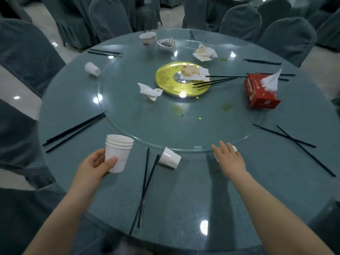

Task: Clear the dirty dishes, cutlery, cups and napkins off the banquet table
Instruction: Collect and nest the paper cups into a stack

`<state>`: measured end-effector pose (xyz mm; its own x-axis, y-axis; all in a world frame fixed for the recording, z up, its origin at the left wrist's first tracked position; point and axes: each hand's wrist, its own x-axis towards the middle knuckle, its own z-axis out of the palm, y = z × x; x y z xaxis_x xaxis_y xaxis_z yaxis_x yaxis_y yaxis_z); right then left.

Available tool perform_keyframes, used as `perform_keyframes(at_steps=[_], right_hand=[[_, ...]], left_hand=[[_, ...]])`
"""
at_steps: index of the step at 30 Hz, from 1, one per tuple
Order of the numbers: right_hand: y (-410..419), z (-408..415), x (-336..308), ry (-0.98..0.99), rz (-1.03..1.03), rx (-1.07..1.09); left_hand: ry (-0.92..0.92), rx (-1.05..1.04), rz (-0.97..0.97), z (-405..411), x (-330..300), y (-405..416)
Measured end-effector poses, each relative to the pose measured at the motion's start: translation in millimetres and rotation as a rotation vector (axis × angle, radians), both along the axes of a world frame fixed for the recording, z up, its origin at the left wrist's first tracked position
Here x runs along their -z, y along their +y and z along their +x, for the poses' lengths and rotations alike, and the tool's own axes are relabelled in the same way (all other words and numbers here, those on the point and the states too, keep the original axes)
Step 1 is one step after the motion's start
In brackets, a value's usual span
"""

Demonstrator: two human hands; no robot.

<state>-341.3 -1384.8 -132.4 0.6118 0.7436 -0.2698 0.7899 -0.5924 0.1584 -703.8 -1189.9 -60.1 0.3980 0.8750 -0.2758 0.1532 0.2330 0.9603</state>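
At the far left we see three black chopsticks (75, 128) lying slantwise on the round worktop (184, 199), and farther back a white paper cup (92, 69) tipped on its side near another pair of chopsticks (104, 52). Our left hand (95, 165) holds a stack of paper cups (117, 151) upright above the near edge, its fingers (110, 161) and thumb curled round the lowest cup. Just right of it two more chopsticks (145, 188) cross each other, and beside their far ends a single cup (169, 158) lies on its side against the rim of the glass turntable (128, 116). On the turntable a crumpled napkin (150, 91) rests beside the gold centre plate (169, 78), which carries a stained napkin (194, 72) and several chopsticks (215, 81) pointing off to the right. Behind these stand a stack of small bowls (148, 38) and a bowl of scraps (166, 44), with a further soiled napkin (204, 53) to their right. Green smears (226, 106) mark the glass nearer us. Our right hand (229, 157) lies over another white cup (217, 157) at the turntable's near rim, its fingers stretched out straight across it and not curled round it. Farther right a red tissue box (261, 92) sits on the turntable with a white tissue sticking up, and crossed chopsticks (294, 142) lie on the worktop beyond our right hand. Covered chairs (287, 37) ring the worktop.
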Motion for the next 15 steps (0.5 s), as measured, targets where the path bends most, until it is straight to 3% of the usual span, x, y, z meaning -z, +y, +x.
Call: perform_keyframes(at_steps=[4,7,10,15], right_hand=[[-2,-5,3,-0.085,0.073,-0.009],[12,-26,-3,0.169,0.274,0.068],[34,-60,-18,0.454,0.605,0.154],[85,-118,-40,0.618,0.896,0.127]], left_hand=[[0.015,0.02,-0.004,11,4,12],[0.005,0.005,-0.021,18,6,22],[0.007,-0.011,-0.037,19,8,32],[0.021,-0.016,-0.054,8,10,46]])
